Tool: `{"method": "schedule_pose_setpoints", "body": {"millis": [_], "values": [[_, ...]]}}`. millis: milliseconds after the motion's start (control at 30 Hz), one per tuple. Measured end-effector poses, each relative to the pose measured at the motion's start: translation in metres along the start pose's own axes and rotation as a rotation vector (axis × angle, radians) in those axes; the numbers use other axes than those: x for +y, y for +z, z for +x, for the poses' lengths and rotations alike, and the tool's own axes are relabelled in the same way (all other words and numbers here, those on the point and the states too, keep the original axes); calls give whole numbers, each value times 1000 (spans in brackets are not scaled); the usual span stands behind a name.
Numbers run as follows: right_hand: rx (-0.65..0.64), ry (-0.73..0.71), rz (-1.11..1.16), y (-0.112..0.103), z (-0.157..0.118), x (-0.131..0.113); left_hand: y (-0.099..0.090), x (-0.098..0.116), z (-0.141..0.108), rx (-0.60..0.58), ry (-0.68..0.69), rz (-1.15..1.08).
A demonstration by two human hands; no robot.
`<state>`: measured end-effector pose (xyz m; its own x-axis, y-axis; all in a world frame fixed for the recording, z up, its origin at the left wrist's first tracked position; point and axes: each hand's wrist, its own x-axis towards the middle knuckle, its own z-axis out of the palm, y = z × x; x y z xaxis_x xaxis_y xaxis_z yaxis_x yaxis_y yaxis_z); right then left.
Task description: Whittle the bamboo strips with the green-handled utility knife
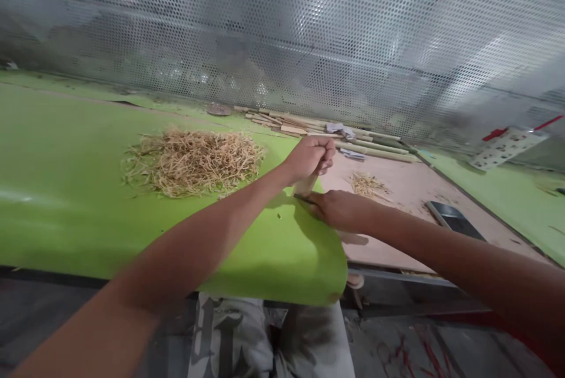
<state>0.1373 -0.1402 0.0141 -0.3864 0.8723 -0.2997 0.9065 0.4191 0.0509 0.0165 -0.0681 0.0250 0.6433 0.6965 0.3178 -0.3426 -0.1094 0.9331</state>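
Observation:
My left hand (311, 157) is closed in a fist above the right end of the green mat (273, 254). A pale, blurred strip (304, 185) runs down from under it; its upper end is hidden, and the fingers seem wrapped round it. Just below and to the right, my right hand (339, 208) is closed round a small dark, thin blade-like tool (303, 198), whose tip points left against the strip's lower part. To the left of both hands lies a heap of thin, curly straw-coloured shavings (198, 161) on the mat.
Several pale sticks (309, 125) lie along the back, with folded paper scraps (339, 129). On the pinkish board (397, 254) are a small shavings pile (368, 185) and a phone (454, 219). A patterned tumbler (507, 147) leans at the right. Perforated metal panel (265, 30) stands behind.

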Motion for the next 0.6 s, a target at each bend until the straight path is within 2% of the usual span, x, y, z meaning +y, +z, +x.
{"method": "schedule_pose_setpoints", "body": {"millis": [133, 233, 300, 433, 500, 600], "values": [[-7, 4, 104, -5, -18, 10, -12, 1, 4, 125, 40, 3], [64, 2, 163, -5, -34, 21, -23, 5, 8, 262, 85, -27], [136, 49, 243, -1, -44, 27, -29, 8, 11, 342, 118, -73], [213, 155, 662, 13, -58, 30, -36, 12, 13, 438, 141, -135], [171, 147, 881, 21, -61, 26, -36, 11, 13, 442, 121, -119], [149, 72, 1078, 29, -64, 20, -34, 8, 12, 410, 112, -77]]}}
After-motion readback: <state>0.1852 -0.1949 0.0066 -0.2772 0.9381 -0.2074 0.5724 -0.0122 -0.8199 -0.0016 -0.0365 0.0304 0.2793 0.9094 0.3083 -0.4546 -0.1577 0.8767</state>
